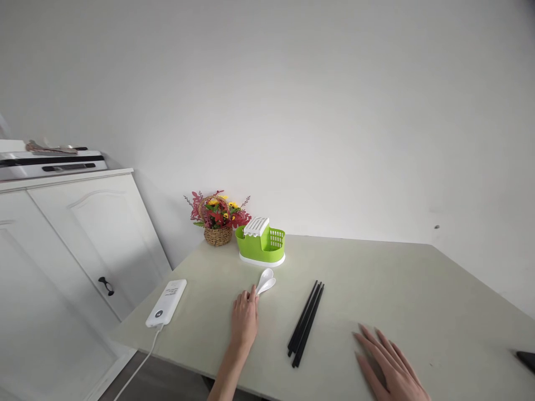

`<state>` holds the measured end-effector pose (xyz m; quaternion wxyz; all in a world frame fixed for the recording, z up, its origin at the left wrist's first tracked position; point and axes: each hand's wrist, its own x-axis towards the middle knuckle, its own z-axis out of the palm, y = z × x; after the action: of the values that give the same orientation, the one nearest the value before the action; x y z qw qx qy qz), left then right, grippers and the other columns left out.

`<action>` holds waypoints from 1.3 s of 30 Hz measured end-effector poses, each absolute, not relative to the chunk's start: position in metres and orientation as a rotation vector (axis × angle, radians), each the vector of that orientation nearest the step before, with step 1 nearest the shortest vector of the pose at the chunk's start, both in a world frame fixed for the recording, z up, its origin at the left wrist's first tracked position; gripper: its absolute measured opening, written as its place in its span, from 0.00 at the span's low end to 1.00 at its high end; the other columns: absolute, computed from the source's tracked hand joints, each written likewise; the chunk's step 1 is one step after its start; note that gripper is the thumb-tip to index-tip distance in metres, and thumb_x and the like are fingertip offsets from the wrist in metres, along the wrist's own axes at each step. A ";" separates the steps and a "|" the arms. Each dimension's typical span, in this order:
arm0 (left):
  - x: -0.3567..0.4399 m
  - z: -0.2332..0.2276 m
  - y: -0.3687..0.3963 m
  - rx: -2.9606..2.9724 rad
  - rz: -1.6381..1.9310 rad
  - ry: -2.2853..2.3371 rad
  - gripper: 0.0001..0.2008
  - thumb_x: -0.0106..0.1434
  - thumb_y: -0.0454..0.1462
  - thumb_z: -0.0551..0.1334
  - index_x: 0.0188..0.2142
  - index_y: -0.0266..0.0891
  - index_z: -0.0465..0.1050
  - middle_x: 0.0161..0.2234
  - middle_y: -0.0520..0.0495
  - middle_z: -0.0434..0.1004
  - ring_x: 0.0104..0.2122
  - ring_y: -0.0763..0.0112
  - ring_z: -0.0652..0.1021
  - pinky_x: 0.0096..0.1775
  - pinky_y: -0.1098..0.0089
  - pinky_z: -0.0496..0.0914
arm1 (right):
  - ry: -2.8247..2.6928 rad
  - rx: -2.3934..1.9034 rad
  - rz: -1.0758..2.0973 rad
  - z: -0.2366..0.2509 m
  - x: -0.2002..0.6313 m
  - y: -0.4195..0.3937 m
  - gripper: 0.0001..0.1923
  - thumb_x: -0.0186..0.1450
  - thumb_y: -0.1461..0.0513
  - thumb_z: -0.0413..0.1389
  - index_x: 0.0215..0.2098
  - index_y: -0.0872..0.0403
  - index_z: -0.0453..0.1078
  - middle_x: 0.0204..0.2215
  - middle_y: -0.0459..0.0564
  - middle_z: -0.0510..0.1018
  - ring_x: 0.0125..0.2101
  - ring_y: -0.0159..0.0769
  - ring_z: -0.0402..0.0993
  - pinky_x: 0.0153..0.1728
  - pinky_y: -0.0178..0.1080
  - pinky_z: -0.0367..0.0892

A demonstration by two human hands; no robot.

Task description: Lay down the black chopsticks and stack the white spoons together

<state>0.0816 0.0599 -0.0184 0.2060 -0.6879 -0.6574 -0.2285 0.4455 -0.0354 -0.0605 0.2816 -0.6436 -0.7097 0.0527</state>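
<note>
Two white spoons (266, 275) lie on the table with their bowls pointing away from me, one partly over the other. My left hand (244, 323) is closed at their handle ends, which its fingers hide. To the right of the spoons rests a bundle of several black chopsticks (306, 326), slanting across the tabletop. My right hand (390, 365) is open over the table to the right of the chopsticks, fingers stretched out and holding nothing. Beyond the spoons stands a green utensil caddy (254, 248) with a white slotted top and a white base.
A wicker basket (218, 236) of artificial flowers stands left of the caddy. On the table's left side lies a white power bank (167, 302) with a cable (142, 363) over the edge. A white cabinet (83, 267) stands left; a dark object (526, 359) shows far right.
</note>
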 end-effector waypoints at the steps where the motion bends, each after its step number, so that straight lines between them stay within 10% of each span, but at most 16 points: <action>1: 0.082 -0.018 0.060 -1.918 -0.623 -1.833 0.19 0.76 0.36 0.49 0.61 0.36 0.69 0.38 0.44 0.75 0.39 0.61 0.76 0.43 0.61 0.70 | -1.894 -1.721 0.138 -0.060 0.445 -0.036 0.29 0.75 0.47 0.42 0.71 0.41 0.61 0.71 0.37 0.58 0.71 0.48 0.51 0.69 0.57 0.57; 39: 0.082 -0.016 0.059 -1.901 -0.658 -1.843 0.18 0.76 0.35 0.48 0.58 0.38 0.71 0.40 0.42 0.77 0.40 0.60 0.78 0.43 0.61 0.70 | -1.843 -1.720 0.211 -0.058 0.445 -0.033 0.29 0.74 0.45 0.42 0.70 0.40 0.62 0.70 0.37 0.60 0.71 0.48 0.52 0.69 0.58 0.55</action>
<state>0.0824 0.0590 -0.0163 0.2055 -0.6819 -0.6611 -0.2361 0.4448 -0.0333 -0.0575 0.3011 -0.6484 -0.6947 0.0796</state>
